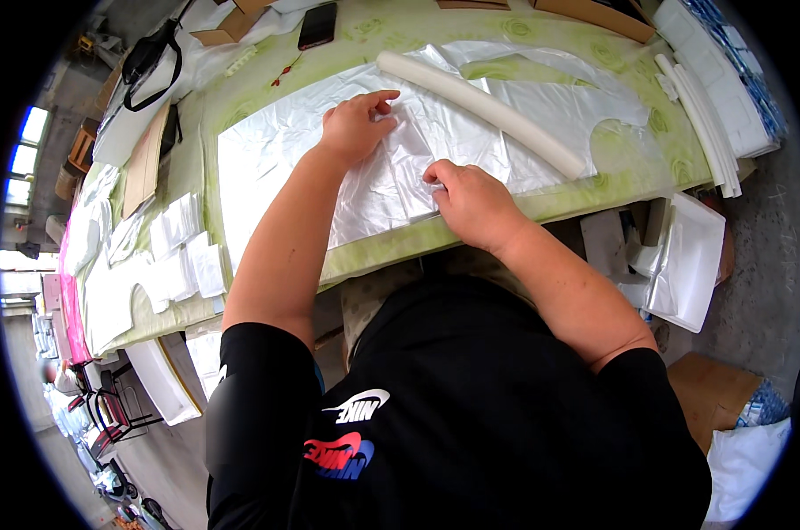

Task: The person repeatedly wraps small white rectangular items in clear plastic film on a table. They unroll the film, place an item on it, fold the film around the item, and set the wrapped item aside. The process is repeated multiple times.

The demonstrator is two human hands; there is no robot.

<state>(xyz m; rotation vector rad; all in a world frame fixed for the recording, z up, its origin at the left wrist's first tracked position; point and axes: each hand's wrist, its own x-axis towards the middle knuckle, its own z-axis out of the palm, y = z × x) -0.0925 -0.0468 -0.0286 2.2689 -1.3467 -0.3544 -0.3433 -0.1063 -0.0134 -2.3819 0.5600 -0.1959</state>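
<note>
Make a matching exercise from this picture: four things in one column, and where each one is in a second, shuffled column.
Things:
1. left hand
2. right hand
3. white foam tube
4. black phone

Places:
A. lying slantwise across the far part of the clear plastic bag
B. at the table's far edge, beyond the bag
C. pinching the plastic near the table's near edge
D. pressed flat on the middle of the plastic

Pairs: 1-D, 2-C, 3-A, 4-B
</note>
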